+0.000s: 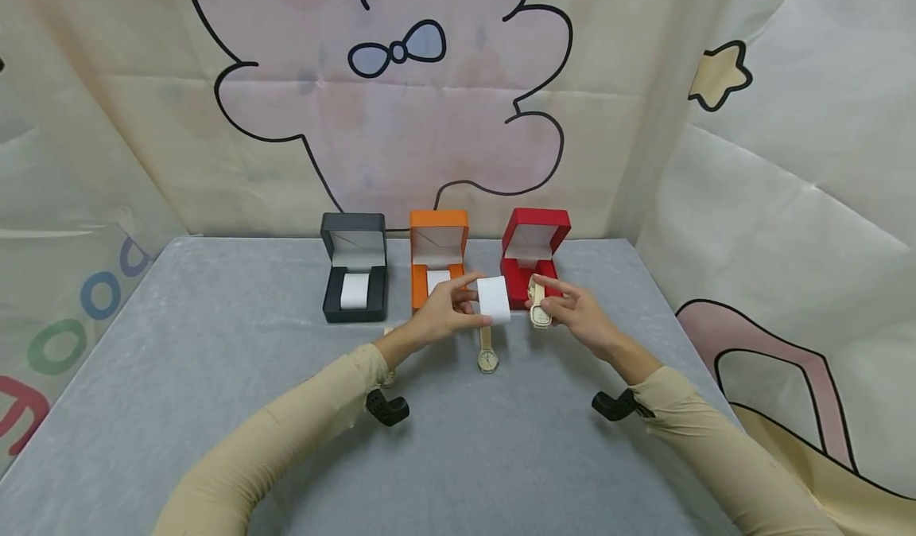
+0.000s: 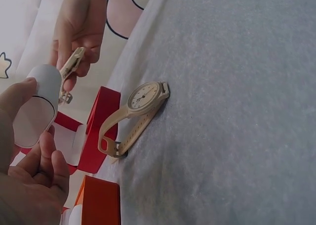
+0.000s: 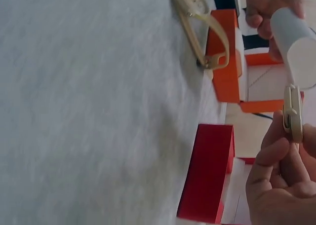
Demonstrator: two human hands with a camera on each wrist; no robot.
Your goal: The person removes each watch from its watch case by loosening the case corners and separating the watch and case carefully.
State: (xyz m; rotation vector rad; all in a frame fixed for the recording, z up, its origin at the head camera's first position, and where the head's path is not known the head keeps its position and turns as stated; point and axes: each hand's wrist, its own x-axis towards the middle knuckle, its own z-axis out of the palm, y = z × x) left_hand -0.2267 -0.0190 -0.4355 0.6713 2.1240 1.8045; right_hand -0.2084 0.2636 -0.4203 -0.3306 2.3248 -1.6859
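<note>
My left hand (image 1: 445,313) pinches a white watch cushion (image 1: 494,300) between thumb and fingers, raised in front of the boxes. Just to its right, a cream wristwatch (image 1: 540,316) hangs from the fingertips of my right hand (image 1: 581,318). The left wrist view shows this watch (image 2: 73,63) close beside the cushion's end. Behind the two hands stands an open red watch box (image 1: 538,218) with no cushion showing in it. A second cream wristwatch (image 1: 487,360) lies on the table below the cushion, its strap forming a loop.
An open orange box (image 1: 438,219) and an open dark grey box (image 1: 354,314), each with a white cushion inside, stand left of the red one. Another watch (image 1: 390,378) is mostly hidden by my left wrist. A grey cloth covers the table (image 1: 458,456); printed curtains (image 1: 458,138) hang behind.
</note>
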